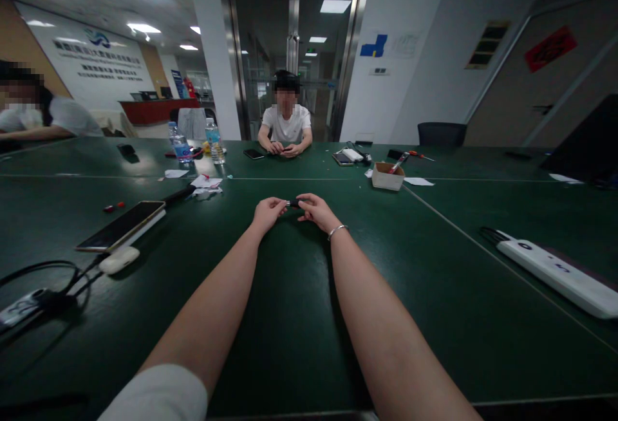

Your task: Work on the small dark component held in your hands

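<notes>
Both my arms stretch out over the dark green table (pixel 299 318). My left hand (pixel 268 211) and my right hand (pixel 313 209) meet at the middle, fingers curled. Together they pinch a small dark object (pixel 293 203) between the fingertips; it is too small to name. A thin bracelet (pixel 337 230) circles my right wrist.
A phone (pixel 120 225), white case (pixel 118 260) and cables (pixel 43 292) lie at left. A white power strip (pixel 555 274) lies at right. A small cardboard box (pixel 387 176), water bottles (pixel 214 141) and papers stand farther off. A person sits opposite, another at far left.
</notes>
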The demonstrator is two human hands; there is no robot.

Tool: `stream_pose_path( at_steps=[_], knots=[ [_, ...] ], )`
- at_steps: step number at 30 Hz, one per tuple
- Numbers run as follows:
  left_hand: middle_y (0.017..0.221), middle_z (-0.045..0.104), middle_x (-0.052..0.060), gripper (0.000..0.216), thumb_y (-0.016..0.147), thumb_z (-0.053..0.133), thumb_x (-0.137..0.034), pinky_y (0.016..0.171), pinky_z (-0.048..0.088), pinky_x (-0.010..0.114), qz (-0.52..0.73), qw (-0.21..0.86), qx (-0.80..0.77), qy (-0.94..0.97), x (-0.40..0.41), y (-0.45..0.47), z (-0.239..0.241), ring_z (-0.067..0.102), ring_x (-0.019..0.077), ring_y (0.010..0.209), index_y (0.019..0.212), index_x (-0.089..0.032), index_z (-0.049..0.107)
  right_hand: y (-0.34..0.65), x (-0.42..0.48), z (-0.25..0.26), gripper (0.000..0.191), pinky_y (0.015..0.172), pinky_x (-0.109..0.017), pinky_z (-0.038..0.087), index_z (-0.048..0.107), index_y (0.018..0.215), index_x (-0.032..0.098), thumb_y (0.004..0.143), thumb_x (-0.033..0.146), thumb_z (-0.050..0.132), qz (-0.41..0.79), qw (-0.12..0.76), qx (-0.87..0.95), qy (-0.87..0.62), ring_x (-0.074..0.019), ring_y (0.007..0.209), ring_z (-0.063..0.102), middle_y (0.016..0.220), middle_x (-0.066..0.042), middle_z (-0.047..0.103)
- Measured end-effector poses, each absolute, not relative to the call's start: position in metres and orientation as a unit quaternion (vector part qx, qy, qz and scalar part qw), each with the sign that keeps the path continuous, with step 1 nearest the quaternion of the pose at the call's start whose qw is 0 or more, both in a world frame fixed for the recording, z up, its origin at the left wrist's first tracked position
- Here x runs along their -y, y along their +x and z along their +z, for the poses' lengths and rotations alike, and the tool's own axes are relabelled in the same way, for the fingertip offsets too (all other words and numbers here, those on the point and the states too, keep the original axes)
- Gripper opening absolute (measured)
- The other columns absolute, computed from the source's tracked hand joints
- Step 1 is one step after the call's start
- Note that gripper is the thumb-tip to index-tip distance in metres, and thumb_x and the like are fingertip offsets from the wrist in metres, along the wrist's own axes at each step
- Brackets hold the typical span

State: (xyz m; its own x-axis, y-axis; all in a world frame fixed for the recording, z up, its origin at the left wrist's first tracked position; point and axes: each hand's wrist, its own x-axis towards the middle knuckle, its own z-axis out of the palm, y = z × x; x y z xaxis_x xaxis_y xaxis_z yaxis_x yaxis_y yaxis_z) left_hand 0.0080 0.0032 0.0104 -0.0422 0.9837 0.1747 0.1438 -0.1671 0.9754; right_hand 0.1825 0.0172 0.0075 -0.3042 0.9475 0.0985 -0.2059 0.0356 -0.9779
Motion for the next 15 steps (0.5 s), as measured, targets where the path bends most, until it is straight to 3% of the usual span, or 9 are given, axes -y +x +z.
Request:
stream_pose_path(
  at_steps=[5,15],
  knots=[
    [0.065,0.065,0.003,0.020,0.073,0.066,-0.032,0.059,0.043,0.025,0.511,0.393,-0.511,0.569,-0.0019,0.0066,0.0101,0.056,0.0115,0.057,0.078,-0.013,0.067,0.1826,-0.0181,0.0066,0.023,0.054,-0.027,0.060,0.059,0.095,0.018,0.075,0.019,0.070,0.599,0.475,0.541,-0.351,-0.0005,0.040,0.040,0.071,0.004,0.062],
    [0.063,0.065,0.003,0.032,0.074,0.060,-0.047,0.056,0.041,0.025,0.487,0.334,-0.541,0.599,-0.0064,0.0032,0.0038,0.055,0.0125,0.056,0.070,-0.016,0.066,0.1832,-0.0185,0.0056,0.025,0.054,-0.027,0.060,0.060,0.096,0.018,0.074,0.020,0.071,0.595,0.472,0.552,-0.344,-0.0015,0.041,0.040,0.063,0.006,0.055]
  ],
)
